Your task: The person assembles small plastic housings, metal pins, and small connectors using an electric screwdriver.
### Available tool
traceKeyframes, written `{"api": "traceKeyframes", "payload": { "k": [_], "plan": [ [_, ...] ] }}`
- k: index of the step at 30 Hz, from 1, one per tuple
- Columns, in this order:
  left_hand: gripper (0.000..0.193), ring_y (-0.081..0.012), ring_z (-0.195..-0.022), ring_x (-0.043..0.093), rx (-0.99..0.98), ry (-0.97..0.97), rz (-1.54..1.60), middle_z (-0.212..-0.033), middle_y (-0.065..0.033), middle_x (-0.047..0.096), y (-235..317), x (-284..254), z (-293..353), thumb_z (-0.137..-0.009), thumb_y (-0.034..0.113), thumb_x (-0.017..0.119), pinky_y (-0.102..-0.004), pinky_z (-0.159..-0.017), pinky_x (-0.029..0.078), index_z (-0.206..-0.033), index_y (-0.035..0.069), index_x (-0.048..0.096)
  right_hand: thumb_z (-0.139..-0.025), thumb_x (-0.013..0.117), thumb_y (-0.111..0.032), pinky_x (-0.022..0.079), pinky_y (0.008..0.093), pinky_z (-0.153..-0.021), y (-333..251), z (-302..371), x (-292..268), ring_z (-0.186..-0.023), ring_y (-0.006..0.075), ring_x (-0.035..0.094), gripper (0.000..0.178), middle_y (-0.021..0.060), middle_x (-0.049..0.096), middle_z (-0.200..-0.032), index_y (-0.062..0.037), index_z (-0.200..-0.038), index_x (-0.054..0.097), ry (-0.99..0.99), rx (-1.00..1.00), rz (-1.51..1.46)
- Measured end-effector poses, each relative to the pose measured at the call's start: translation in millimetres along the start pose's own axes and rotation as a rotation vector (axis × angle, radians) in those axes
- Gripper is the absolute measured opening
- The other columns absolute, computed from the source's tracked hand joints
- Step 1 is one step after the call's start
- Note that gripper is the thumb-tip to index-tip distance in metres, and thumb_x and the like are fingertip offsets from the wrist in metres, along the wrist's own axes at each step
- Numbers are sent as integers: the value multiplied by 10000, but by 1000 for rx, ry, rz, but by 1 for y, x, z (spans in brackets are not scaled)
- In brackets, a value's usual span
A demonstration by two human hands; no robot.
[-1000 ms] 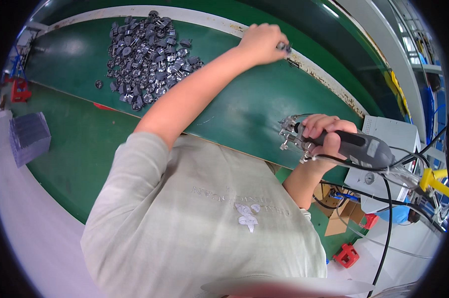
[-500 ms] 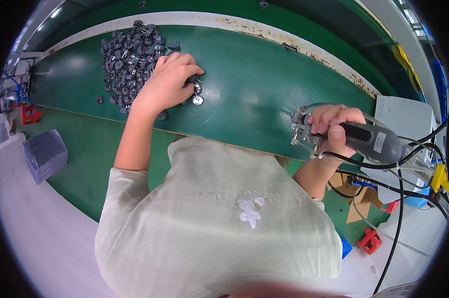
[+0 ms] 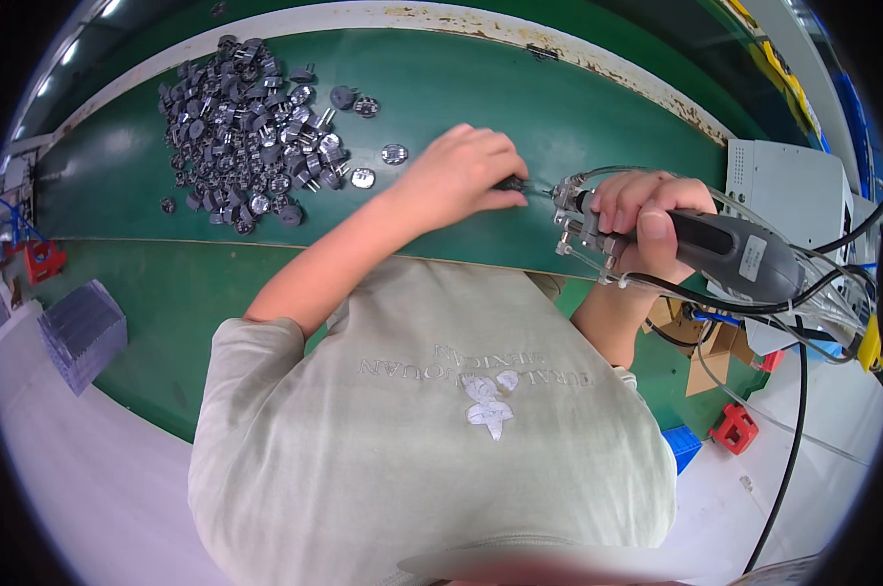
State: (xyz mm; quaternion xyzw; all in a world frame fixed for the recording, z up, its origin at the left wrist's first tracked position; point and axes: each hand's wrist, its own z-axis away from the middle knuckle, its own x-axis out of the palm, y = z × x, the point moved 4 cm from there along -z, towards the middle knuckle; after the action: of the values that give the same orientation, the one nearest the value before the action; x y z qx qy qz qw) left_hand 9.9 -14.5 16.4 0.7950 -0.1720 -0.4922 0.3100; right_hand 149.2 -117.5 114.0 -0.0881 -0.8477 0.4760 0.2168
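My left hand (image 3: 458, 176) pinches a small dark part (image 3: 511, 183) and holds it against the metal tip (image 3: 570, 210) of a grey power tool (image 3: 725, 252). The tool's handle is gripped in my right hand (image 3: 645, 223), and thin tubes and a black cable trail from it to the right. Both hands meet over the green table (image 3: 578, 107). A pile of small dark grey round parts (image 3: 241, 137) lies on the table at the far left, with a few loose ones (image 3: 393, 153) between the pile and my left hand.
A grey box (image 3: 778, 181) stands at the table's right end. A stack of clear plastic trays (image 3: 82, 332) sits at the lower left. A cardboard box (image 3: 705, 342), a red object (image 3: 739, 427) and black cables (image 3: 803, 391) lie below on the right.
My left hand went from the table's far edge to the pile, then came right with a small part to the tool's tip. The right hand and tool barely moved.
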Motion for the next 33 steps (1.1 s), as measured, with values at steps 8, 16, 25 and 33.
{"api": "traceKeyframes", "payload": {
  "k": [8,16,25,33],
  "plan": [
    [271,-241,-969,586,-4,52,99,-1019,-17,632,-2,19,-4,-729,221,793,-367,-869,459,-926,100,651,-783,778,-43,525,365,-592,3,4,-13,-556,182,548,290,92,566,-641,-39,-836,493,-17,2,-13],
    [396,-256,-978,555,-115,-15,-26,-1043,-44,593,1,35,-8,-679,194,805,-399,-849,457,-1024,91,640,-782,818,-135,518,359,-560,3,5,-16,-535,184,545,341,93,567,-633,-37,-837,497,-29,-15,-22],
    [329,-211,-966,539,-25,-30,-58,-1037,7,584,5,31,-9,-709,228,784,-344,-816,404,-1009,136,685,-796,807,-147,511,359,-548,-8,6,-23,-520,181,532,323,95,564,-633,-23,-850,513,-31,-31,-65],
    [281,-195,-942,539,-69,-20,-42,-1010,25,591,3,32,-9,-723,225,778,-340,-810,406,-980,151,692,-811,796,-162,512,364,-549,4,9,-29,-513,184,540,314,98,568,-632,-26,-849,515,-14,-34,-61]
  ]
}}
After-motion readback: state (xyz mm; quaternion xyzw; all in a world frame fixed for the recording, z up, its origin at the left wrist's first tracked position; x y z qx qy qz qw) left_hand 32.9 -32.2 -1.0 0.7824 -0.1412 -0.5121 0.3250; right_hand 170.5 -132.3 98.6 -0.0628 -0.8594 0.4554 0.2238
